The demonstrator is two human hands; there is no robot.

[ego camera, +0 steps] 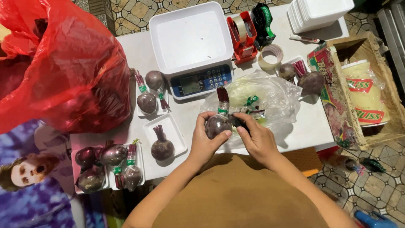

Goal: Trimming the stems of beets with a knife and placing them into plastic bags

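My left hand (204, 141) grips a dark beetroot (217, 125) wrapped in clear film, its red stems pointing away from me. My right hand (258, 139) rests beside it, fingers on the film at the beet's right side. Both hands work over a white table (303, 122), just in front of a clear plastic bag (270, 95) that holds pale leafy greens. Right behind the hands stands a white digital scale (192, 46) with nothing on its pan.
Wrapped beets lie on white foam trays (174, 135) at left and front left. A big red plastic bag (63, 63) fills the left. Tape dispensers (244, 38), a tape roll (271, 57), stacked trays (320, 12), two beets (311, 82) and a wooden crate (379, 84) sit right.
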